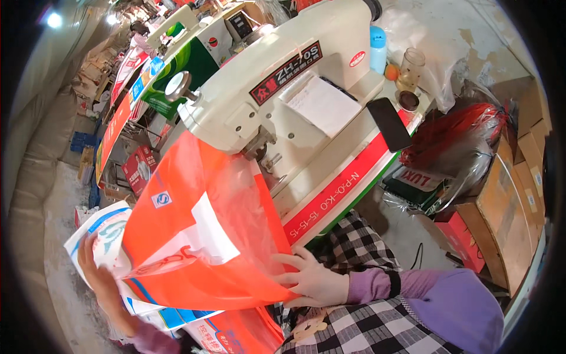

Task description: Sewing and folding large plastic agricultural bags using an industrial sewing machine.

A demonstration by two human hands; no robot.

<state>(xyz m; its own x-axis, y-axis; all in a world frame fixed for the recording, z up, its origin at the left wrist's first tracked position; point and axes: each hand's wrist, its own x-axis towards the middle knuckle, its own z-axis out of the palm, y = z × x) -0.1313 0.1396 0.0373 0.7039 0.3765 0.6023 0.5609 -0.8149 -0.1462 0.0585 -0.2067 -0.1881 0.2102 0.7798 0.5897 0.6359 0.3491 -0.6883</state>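
Observation:
A large orange plastic woven bag [171,215] with a white patch and a clear inner film spreads before me. Its upper corner lies against the needle area of a cream sewing machine [227,100]. At the bag's right edge, my right hand [315,278] rests with fingers spread on the film and orange sheet. My left hand [100,280], slightly blurred, reaches up at the left with its fingers stretched along a white and blue printed bag [106,221]. Another orange printed bag [247,330] lies below, over my lap.
On the machine sit a white notepad [324,106] and a black phone [389,125]. A blue bottle [377,50] and a glass jar [411,69] stand behind. Cardboard boxes [501,212] and a red bundle in plastic [454,141] stand at the right. Another sewing machine [171,28] is farther back.

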